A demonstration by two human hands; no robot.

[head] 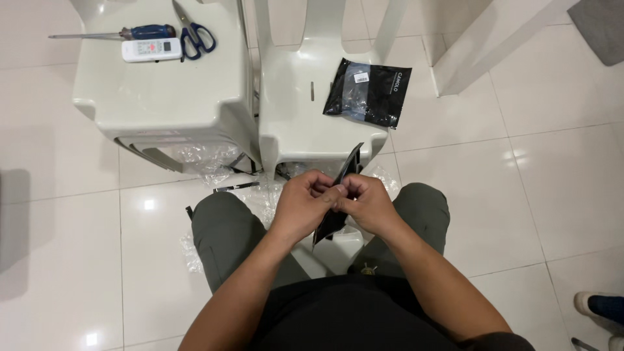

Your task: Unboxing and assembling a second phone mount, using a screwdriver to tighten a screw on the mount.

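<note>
My left hand [303, 203] and my right hand [368, 203] meet above my knees, both pinching the top edge of a small black plastic pouch [333, 221]. The pouch hangs edge-on between my hands, one corner sticking up above the fingers. A second, flat black pouch [368, 91] lies on the seat of the white plastic chair [292, 117] in front of me.
Another white plastic chair [156, 97] at the left carries a blue-handled screwdriver [123, 32], a white remote control [151, 50] and blue-handled scissors [192, 32]. Clear plastic wrapping [208, 159] lies on the tiled floor under the chairs. A shoe [601, 305] shows at the lower right.
</note>
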